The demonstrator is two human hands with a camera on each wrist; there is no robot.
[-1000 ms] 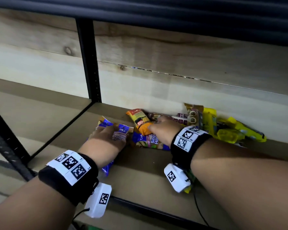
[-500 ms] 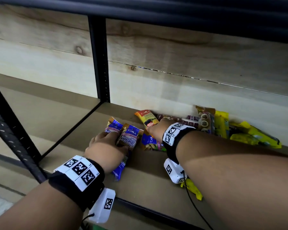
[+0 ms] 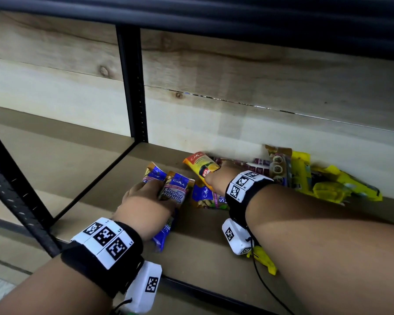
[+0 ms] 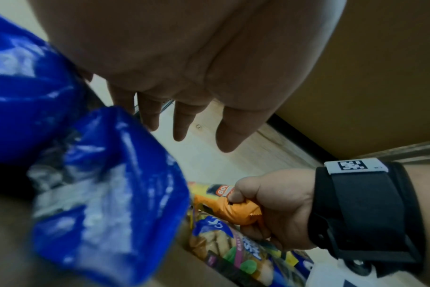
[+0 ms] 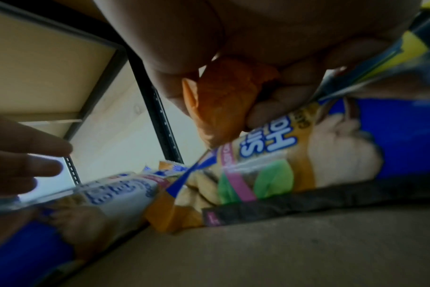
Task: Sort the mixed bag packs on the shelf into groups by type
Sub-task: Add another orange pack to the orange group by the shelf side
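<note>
My right hand grips the near end of an orange pack, fingers curled round it; the right wrist view shows the orange pack pinched in my fist. Under it lies a blue "Single Handle" pack. My left hand rests on two more blue packs, left of the right hand. In the left wrist view its fingers are straight and hold nothing, with a blue pack beneath the wrist.
Maroon packs and a pile of yellow packs lie against the wooden back wall at the right. One yellow pack sits near the front edge of the shelf board. A black upright post stands at the left.
My right hand has closed round the orange pack's near end. My left hand stays on the blue packs, which have slid a little to the right.
</note>
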